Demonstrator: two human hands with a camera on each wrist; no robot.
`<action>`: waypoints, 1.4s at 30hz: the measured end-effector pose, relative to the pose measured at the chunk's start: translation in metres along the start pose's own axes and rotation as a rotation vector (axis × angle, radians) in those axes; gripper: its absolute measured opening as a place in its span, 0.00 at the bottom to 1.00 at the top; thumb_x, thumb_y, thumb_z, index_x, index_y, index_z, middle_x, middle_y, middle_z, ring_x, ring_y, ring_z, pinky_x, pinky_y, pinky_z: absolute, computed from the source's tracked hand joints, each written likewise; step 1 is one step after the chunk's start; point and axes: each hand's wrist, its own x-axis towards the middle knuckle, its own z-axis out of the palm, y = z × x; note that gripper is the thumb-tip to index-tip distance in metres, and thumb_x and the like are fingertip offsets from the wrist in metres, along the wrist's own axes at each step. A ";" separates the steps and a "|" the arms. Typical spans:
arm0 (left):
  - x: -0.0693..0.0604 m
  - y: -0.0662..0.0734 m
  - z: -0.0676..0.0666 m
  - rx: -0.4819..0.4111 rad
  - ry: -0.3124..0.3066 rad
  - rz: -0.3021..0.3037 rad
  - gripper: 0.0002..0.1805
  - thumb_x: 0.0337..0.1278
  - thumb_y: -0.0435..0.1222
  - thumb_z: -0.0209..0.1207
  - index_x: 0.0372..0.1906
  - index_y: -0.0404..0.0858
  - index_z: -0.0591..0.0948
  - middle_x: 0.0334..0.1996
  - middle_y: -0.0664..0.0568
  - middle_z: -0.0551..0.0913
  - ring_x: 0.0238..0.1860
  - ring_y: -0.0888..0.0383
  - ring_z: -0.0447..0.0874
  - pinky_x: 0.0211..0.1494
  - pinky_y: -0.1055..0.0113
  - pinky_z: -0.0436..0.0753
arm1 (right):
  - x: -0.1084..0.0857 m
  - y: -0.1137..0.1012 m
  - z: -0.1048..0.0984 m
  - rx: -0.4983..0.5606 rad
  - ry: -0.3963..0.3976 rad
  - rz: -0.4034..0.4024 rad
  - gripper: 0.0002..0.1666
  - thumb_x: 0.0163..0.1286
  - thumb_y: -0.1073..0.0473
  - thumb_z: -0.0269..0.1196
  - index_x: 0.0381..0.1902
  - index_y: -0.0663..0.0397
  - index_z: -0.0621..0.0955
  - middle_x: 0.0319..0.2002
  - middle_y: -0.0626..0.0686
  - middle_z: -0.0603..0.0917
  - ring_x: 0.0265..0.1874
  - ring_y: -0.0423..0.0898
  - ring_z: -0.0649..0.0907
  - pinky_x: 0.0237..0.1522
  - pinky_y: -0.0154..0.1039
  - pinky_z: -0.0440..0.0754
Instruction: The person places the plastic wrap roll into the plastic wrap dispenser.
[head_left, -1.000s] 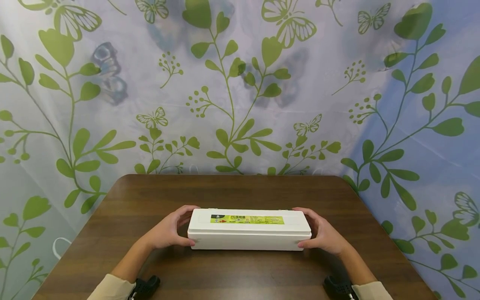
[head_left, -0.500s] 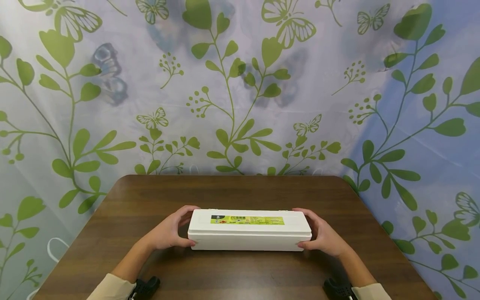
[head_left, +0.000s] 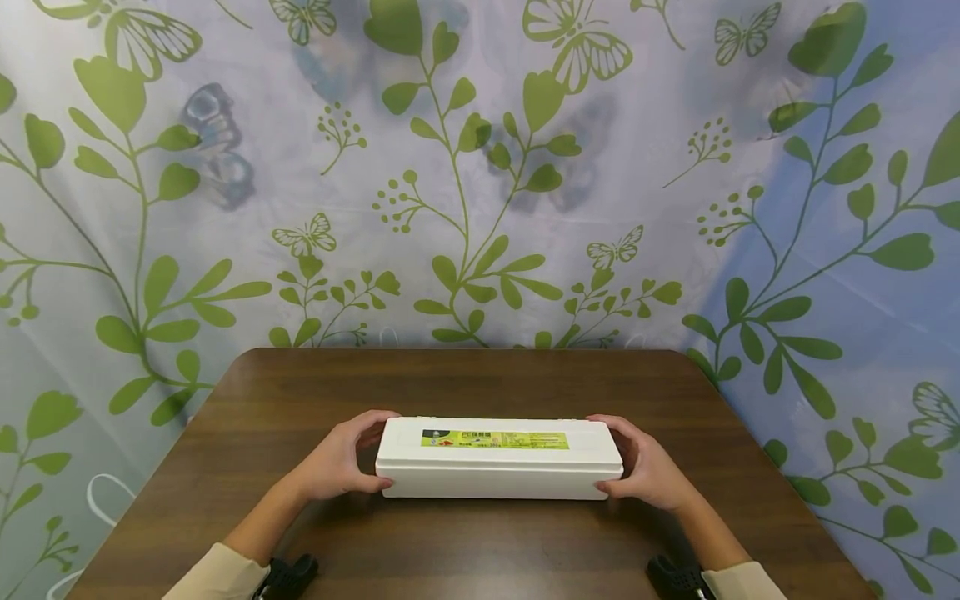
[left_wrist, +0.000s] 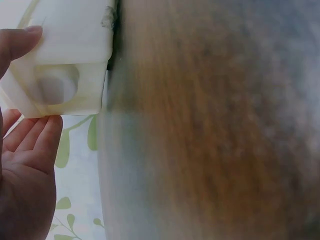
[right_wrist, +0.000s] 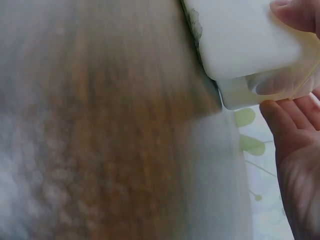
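A long white plastic cling film dispenser box (head_left: 498, 482) lies lengthwise on the table, its lid down. On top is a yellow-green label (head_left: 495, 439). My left hand (head_left: 337, 458) grips the left end, thumb on the near face and fingers at the far side. At the opposite end my right hand (head_left: 651, 468) holds it the same way. The left wrist view shows a round roll end (left_wrist: 57, 87) in the box's end wall. A similar roll end (right_wrist: 275, 85) partly shows in the right wrist view.
The brown wooden table (head_left: 465, 550) has rounded far corners. Behind it hangs a curtain (head_left: 480, 167) printed with green leaves and butterflies. A white cord loop (head_left: 92, 500) hangs beside the left table edge. Black wrist straps (head_left: 288, 575) sit below both hands.
Both hands and the box stay in place. The curtain at the left and the white cord loop have shifted slightly leftward.
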 end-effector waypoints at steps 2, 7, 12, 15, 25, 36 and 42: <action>0.000 0.001 0.000 0.011 0.009 0.001 0.45 0.39 0.41 0.82 0.67 0.48 0.73 0.62 0.56 0.79 0.64 0.56 0.79 0.68 0.77 0.73 | 0.000 0.001 0.000 -0.005 0.003 -0.006 0.54 0.51 0.72 0.78 0.74 0.62 0.65 0.64 0.60 0.74 0.53 0.45 0.82 0.46 0.45 0.88; 0.001 0.004 0.002 0.021 0.011 0.000 0.45 0.38 0.38 0.83 0.66 0.46 0.73 0.60 0.55 0.79 0.62 0.56 0.80 0.67 0.77 0.73 | 0.000 0.000 0.001 -0.016 0.007 -0.012 0.54 0.50 0.72 0.78 0.73 0.61 0.65 0.63 0.60 0.75 0.53 0.45 0.82 0.46 0.44 0.88; 0.002 0.007 0.002 0.040 -0.003 -0.009 0.46 0.37 0.34 0.82 0.67 0.44 0.71 0.60 0.55 0.78 0.62 0.54 0.79 0.67 0.77 0.73 | 0.000 -0.001 0.001 -0.046 -0.006 0.005 0.53 0.51 0.71 0.77 0.73 0.60 0.65 0.63 0.61 0.74 0.52 0.44 0.82 0.46 0.42 0.87; 0.001 0.008 0.001 0.033 -0.018 -0.006 0.47 0.38 0.35 0.82 0.67 0.43 0.70 0.61 0.55 0.77 0.63 0.53 0.78 0.68 0.76 0.73 | 0.001 -0.002 0.000 -0.047 -0.033 0.024 0.51 0.54 0.71 0.75 0.73 0.59 0.64 0.63 0.63 0.72 0.52 0.43 0.81 0.46 0.41 0.87; -0.002 0.007 -0.003 -0.018 -0.075 -0.057 0.41 0.57 0.42 0.73 0.72 0.41 0.66 0.67 0.47 0.74 0.69 0.49 0.74 0.72 0.65 0.73 | 0.000 -0.004 -0.006 0.097 -0.123 0.088 0.46 0.68 0.73 0.63 0.78 0.67 0.55 0.68 0.60 0.71 0.58 0.42 0.80 0.50 0.42 0.86; 0.000 0.010 -0.003 -0.053 -0.082 -0.057 0.39 0.58 0.40 0.73 0.71 0.42 0.66 0.66 0.47 0.73 0.68 0.48 0.74 0.72 0.46 0.70 | 0.001 -0.002 -0.006 0.131 -0.083 0.076 0.46 0.64 0.75 0.66 0.76 0.65 0.60 0.65 0.57 0.75 0.56 0.43 0.81 0.50 0.42 0.87; 0.000 0.012 -0.003 -0.073 -0.063 -0.071 0.39 0.57 0.39 0.74 0.71 0.41 0.67 0.67 0.46 0.73 0.68 0.50 0.73 0.72 0.46 0.69 | 0.003 0.002 -0.007 0.122 -0.074 0.065 0.46 0.63 0.74 0.67 0.76 0.68 0.60 0.65 0.57 0.76 0.55 0.43 0.82 0.49 0.41 0.87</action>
